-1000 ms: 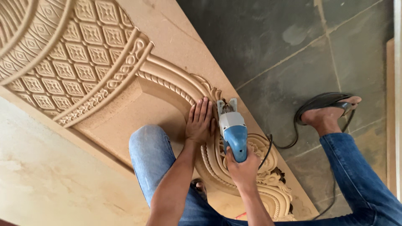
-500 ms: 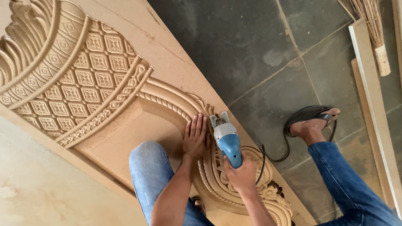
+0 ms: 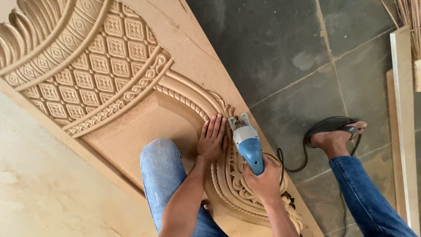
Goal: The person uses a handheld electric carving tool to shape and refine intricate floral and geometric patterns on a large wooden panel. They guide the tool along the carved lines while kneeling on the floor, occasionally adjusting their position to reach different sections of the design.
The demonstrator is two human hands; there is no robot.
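Blue sander in right hand points up-left along panel

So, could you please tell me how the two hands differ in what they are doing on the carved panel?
The left hand lies flat and open, fingers spread on the carved panel; the right hand is closed around the blue and grey power tool. The left hand holds nothing, while the right hand's grip is at the tool's blue rear end. The left hand sits beside the tool's head, the right hand behind it. Both are bare.
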